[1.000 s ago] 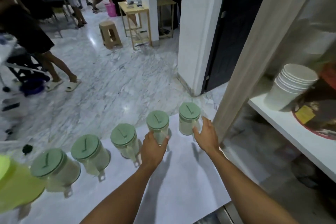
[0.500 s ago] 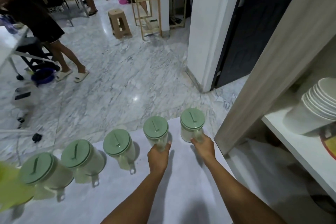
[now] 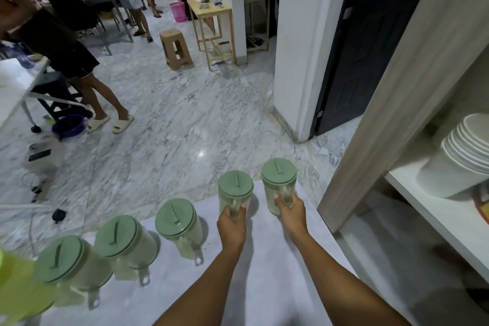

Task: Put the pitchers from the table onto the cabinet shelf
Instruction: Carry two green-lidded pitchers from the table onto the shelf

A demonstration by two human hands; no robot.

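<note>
Green-lidded pitchers line the worktop (image 3: 264,267). Left grip (image 3: 232,222) is closed around the fourth pitcher (image 3: 235,188) handle; right grip (image 3: 291,210) is closed around the end pitcher (image 3: 279,176) handle.

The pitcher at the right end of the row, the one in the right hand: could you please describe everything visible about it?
The rightmost pitcher has a translucent, pale, plastic-looking body and a round sage-green lid with a raised tab. It is upright at the far right corner of the white table, lid on, its handle facing the person. The right hand is wrapped around that handle. It is nearest the cabinet and apart from the neighbouring pitcher. Contents cannot be told.
</note>
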